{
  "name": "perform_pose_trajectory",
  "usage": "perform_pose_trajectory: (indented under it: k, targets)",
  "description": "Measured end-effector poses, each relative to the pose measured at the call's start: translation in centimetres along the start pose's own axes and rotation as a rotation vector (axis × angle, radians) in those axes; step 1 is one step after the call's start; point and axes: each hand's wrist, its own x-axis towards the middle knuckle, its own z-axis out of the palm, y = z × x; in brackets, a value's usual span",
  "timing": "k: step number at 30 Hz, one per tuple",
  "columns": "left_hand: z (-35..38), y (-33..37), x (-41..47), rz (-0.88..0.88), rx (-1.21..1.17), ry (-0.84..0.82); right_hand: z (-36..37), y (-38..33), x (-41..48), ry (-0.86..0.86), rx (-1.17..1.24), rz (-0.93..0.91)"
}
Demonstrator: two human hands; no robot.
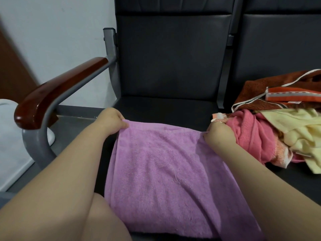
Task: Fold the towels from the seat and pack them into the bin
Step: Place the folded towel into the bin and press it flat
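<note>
A purple towel (pixel 165 167) lies spread flat on the dark seat (pixel 165 108) in front of me. My left hand (pixel 111 120) pinches its far left corner. My right hand (pixel 217 134) grips its far right corner, fingers curled under the edge. On the neighbouring seat to the right sits a loose pile of towels: a pink one (pixel 251 134), a pale yellow one (pixel 295 129) and a brown one with orange stripes (pixel 278 91). At the far left edge a white object (pixel 10 136) stands on the floor; I cannot tell whether it is the bin.
A wooden armrest (pixel 57 91) on a grey metal frame (pixel 34 141) bounds the seat on the left. Dark seat backs (pixel 173 49) rise behind. A pale wall (pixel 60 23) is at the left.
</note>
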Motion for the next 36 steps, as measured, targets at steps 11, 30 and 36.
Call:
perform_pose_trajectory:
  k: [11,30,36]
  targets:
    - [-1.6,1.0,-1.3,-0.034,-0.100,0.206,-5.7,0.8,-0.5,0.140,0.312,-0.064]
    - [-6.8,5.9,-7.8,0.311,-1.241,0.346,-18.8,9.0,-6.7,0.341,1.234,-0.145]
    - [-4.8,5.4,-7.3,0.240,-0.850,0.279,-17.6,10.0,-6.4,0.167,1.174,-0.008]
